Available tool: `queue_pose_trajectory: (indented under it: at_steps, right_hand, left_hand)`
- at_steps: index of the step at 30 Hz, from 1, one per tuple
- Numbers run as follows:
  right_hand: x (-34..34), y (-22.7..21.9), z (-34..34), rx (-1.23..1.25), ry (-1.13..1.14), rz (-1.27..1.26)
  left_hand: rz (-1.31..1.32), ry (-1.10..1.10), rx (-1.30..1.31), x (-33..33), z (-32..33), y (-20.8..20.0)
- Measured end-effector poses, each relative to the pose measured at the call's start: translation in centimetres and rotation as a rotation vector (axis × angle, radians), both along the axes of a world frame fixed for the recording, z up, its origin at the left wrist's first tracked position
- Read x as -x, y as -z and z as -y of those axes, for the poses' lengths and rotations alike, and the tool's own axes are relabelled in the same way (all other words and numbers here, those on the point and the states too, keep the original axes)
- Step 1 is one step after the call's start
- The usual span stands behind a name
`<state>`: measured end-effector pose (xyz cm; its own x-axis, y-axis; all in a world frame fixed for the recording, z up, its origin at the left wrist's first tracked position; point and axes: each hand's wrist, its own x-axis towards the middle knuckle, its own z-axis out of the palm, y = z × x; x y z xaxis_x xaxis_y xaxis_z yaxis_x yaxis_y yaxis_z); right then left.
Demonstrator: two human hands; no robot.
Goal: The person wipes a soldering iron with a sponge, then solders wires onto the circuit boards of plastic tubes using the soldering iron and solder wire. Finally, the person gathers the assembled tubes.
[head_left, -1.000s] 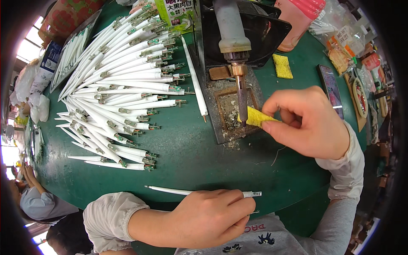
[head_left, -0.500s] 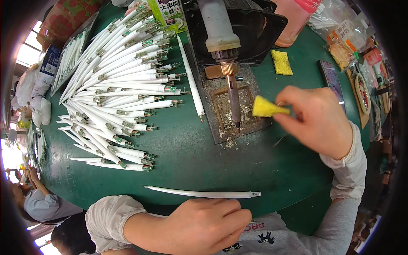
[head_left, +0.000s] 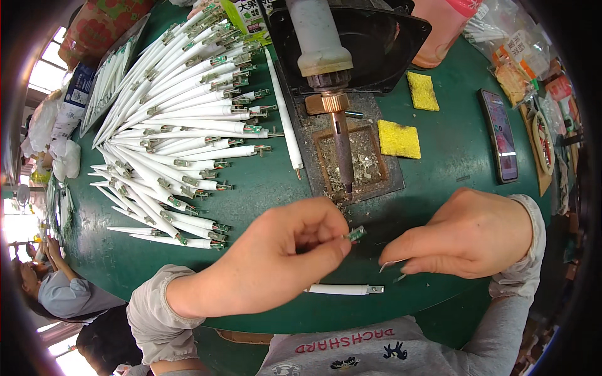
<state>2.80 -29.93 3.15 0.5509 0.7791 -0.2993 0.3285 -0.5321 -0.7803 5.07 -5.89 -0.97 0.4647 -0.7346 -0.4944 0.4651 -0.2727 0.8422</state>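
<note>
My left hand is closed in a pinch, with a small green circuit board with a metal tip sticking out past its thumb and finger. Whatever lies behind it inside the fist is hidden. To its right, my right hand pinches a thin silvery wire just above the table. Beyond both hands, a soldering iron points down, its dark tip over a brown tray of solder scraps. A white tapered tube lies near the table edge, partly covered by my left hand.
Many white tubes with green board ends fan out at left. One lone tube lies beside the iron's base. Yellow sponges, a phone and a pink-lidded container are at right. A black fan frame stands behind.
The yellow sponge has left my right hand and lies by the scrap tray. My right hand has come nearer me, holding wire. My left hand has risen forward with the circuit board.
</note>
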Motion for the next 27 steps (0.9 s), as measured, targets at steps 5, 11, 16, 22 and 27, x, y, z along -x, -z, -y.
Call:
queue_pose_trajectory:
  at_steps: [5,11,16,22,27]
  right_hand:
    - [-0.4,1.9,-0.6,-0.18,0.186,0.124]
    - [0.3,1.9,-1.6,-0.145,0.39,0.34]
    - [0.3,2.5,-2.0,-0.176,0.414,0.446]
    - [0.3,3.3,-2.3,-0.268,0.444,0.405]
    - [0.1,3.4,-2.4,-0.275,0.454,0.434]
  left_hand:
    - [-0.028,-0.126,-0.033,-0.7,0.0,-0.3]
    - [-0.052,-0.194,0.031,-1.0,-0.1,-0.2]
    - [-0.091,-0.239,0.082,-1.0,0.0,-0.1]
    - [-0.119,-0.252,0.126,-1.2,0.1,0.0]
    - [-0.143,-0.27,0.147,-1.3,0.2,-0.4]
